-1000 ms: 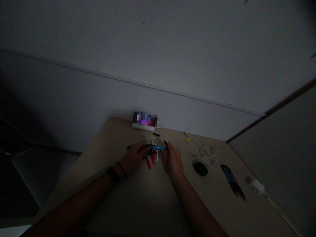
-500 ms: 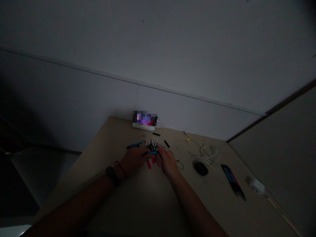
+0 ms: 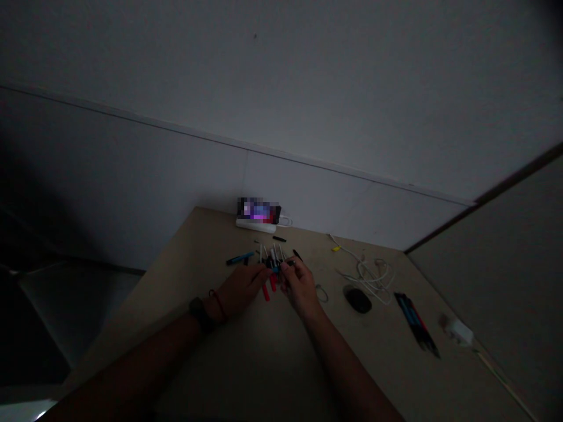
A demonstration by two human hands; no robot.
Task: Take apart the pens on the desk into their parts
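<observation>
The scene is dim. My left hand (image 3: pixel 241 287) and my right hand (image 3: pixel 299 286) meet over a small heap of pens and pen parts (image 3: pixel 272 261) on a beige table (image 3: pixel 246 357). Both hands have their fingers pinched together on a short blue pen piece (image 3: pixel 275 269) between them. Red pens (image 3: pixel 269 288) lie just under the fingers. A blue pen (image 3: pixel 240 258) lies on its own to the left of the heap. A dark watch and a red cord sit on my left wrist.
A white power strip (image 3: pixel 257 224) lies by the wall at the table's back. To the right are a coiled white cable (image 3: pixel 373 272), a black round object (image 3: pixel 357 300), a bundle of dark pens (image 3: pixel 416 323) and a white plug (image 3: pixel 457 333).
The long blue pen held across both hands a second ago is no longer stretched out; my hands have closed together over the heap, and only a short blue piece shows between the fingertips.
</observation>
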